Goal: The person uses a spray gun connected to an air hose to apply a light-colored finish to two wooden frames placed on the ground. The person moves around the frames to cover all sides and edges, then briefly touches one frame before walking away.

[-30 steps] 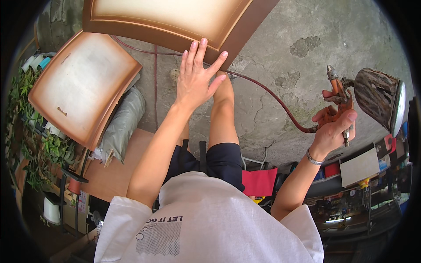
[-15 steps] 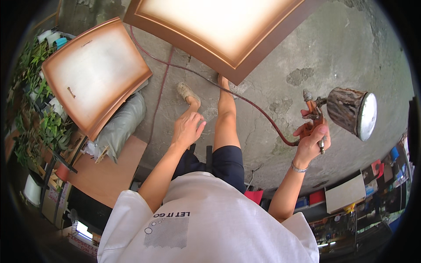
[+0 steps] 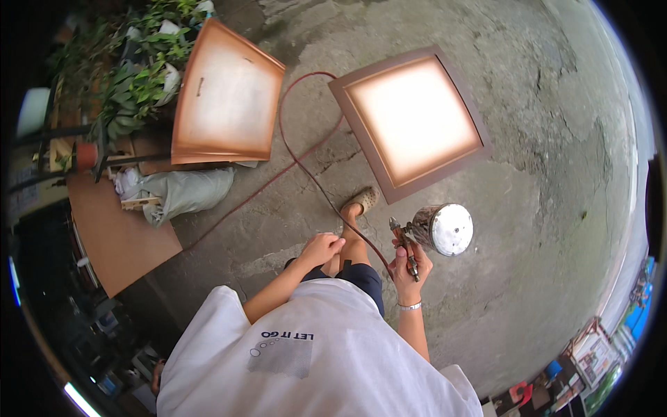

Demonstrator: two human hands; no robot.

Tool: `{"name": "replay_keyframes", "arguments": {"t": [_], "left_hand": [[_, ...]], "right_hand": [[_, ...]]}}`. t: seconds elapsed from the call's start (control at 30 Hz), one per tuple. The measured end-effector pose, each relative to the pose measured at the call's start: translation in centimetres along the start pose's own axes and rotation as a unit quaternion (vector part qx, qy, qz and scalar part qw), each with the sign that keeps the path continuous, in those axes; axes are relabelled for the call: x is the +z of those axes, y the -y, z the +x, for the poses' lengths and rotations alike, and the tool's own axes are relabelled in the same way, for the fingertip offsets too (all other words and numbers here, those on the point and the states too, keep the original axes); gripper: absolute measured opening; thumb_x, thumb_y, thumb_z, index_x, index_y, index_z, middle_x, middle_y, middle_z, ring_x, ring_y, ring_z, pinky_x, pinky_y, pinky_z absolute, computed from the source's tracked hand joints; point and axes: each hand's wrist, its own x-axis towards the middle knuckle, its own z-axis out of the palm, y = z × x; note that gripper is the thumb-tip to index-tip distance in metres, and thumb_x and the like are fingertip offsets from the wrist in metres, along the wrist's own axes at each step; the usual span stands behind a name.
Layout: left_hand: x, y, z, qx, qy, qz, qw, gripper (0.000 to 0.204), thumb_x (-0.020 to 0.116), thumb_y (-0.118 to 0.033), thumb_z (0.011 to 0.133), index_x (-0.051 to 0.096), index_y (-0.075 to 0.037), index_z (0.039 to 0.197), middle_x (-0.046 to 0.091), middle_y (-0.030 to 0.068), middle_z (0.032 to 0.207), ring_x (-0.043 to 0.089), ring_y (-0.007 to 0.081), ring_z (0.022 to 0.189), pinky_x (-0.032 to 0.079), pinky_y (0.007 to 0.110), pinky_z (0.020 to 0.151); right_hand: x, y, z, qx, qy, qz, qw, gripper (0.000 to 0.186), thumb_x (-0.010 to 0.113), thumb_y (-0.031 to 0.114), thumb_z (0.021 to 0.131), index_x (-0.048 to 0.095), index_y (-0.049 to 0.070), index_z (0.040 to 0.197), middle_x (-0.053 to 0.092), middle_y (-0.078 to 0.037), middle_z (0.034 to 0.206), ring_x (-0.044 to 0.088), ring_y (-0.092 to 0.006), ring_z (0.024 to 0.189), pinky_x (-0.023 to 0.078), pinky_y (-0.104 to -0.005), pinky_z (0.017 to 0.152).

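Note:
My right hand (image 3: 413, 267) is closed around a spray gun (image 3: 404, 249), held out in front of my right side. A round metal paint cup (image 3: 451, 229), its lid shiny and its side stained, is fixed to the gun. From the gun's handle a dark red hose (image 3: 326, 198) runs away over the floor. My left hand (image 3: 322, 248) is in front of my lap, its fingers loosely bent and nothing seen in it. Beyond the gun is a framed panel (image 3: 417, 118) with a brown border and pale centre; the gun's nozzle is apart from it.
At the far left stands a second panel (image 3: 233, 104), brown-edged and pale, with two small handles. Near it are potted plants (image 3: 128, 104), a grey plastic-wrapped bundle (image 3: 191, 189) and a brown board (image 3: 121, 233). The hose loops across the rough concrete floor (image 3: 528, 201).
My view has turned and shifted, so both panels appear smaller and farther right. My right hand, still gripping the spray gun, appears closer to my body. The paint cup's lid now faces up toward me.

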Motion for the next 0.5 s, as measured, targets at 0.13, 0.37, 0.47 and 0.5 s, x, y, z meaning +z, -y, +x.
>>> {"name": "replay_keyframes", "arguments": {"t": [0.13, 0.37, 0.47, 0.5], "left_hand": [[-2.1, -5.8, -4.1, 0.091, -0.036, -0.149, 0.984, 0.044, 0.051, -0.041, 0.106, 0.069, -0.001, 0.106, 0.073, 0.0153, 0.098, 0.071, 0.029, 0.095, 0.054, 0.037, 0.083], [14.0, -25.1, -16.7, 0.195, -0.261, -0.407, 0.853, 0.053, 0.036, -0.047, 0.11, 0.053, 0.0, 0.129, 0.059, 0.0073, 0.116, 0.052, 0.0145, 0.108, 0.045, 0.034, 0.092], [18.1, -28.3, -20.2, 0.185, -0.432, -0.379, 0.797, 0.047, 0.04, -0.042, 0.109, 0.052, 0.001, 0.126, 0.058, 0.0084, 0.108, 0.053, 0.0185, 0.099, 0.045, 0.037, 0.084], [17.7, -28.3, -21.8, 0.188, -0.488, -0.318, 0.791, 0.044, 0.04, -0.039, 0.109, 0.052, 0.001, 0.124, 0.059, 0.009, 0.107, 0.053, 0.0192, 0.097, 0.045, 0.037, 0.083]], "right_hand": [[4.1, 5.3, -4.2, -0.06, 0.081, 0.074, 0.992, 0.047, 0.06, 0.035, 0.103, 0.065, -0.008, 0.121, 0.071, -0.012, 0.099, 0.064, -0.0106, 0.059, 0.051, -0.0231, 0.048], [-3.6, 14.5, -10.3, -0.354, 0.286, 0.066, 0.888, 0.06, 0.063, 0.049, 0.099, 0.063, -0.007, 0.124, 0.073, -0.014, 0.104, 0.065, -0.0102, 0.064, 0.049, -0.0243, 0.057], [-12.0, 13.3, -11.3, -0.381, 0.393, 0.099, 0.831, 0.064, 0.065, 0.051, 0.097, 0.063, -0.006, 0.124, 0.073, -0.014, 0.104, 0.065, -0.0104, 0.064, 0.05, -0.0232, 0.056], [-10.1, 15.4, -13.1, -0.379, 0.419, 0.123, 0.816, 0.065, 0.065, 0.052, 0.097, 0.062, -0.006, 0.125, 0.073, -0.013, 0.105, 0.066, -0.0103, 0.065, 0.05, -0.0228, 0.055]]}}
